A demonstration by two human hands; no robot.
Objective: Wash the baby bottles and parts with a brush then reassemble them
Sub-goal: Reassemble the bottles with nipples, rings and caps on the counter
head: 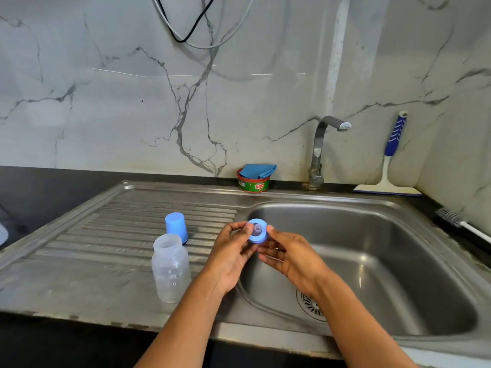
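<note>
Blue bottle collar point(257, 231) with its teat, pinched between the left grip point(231, 257) and right grip point(289, 257) above the sink's point(345, 205) left edge.
Each grip curls thumb and fingertips onto opposite sides of the collar's rim. Left of the sink, the clear bottle point(171, 269) stands upright and open, the blue cap point(176, 227) just behind it. The bottle brush point(451, 217) lies on the counter point(39, 187) right of the sink.

Left hand point(230, 257) and right hand point(291, 258) bare; forearms bare to frame edge.
</note>
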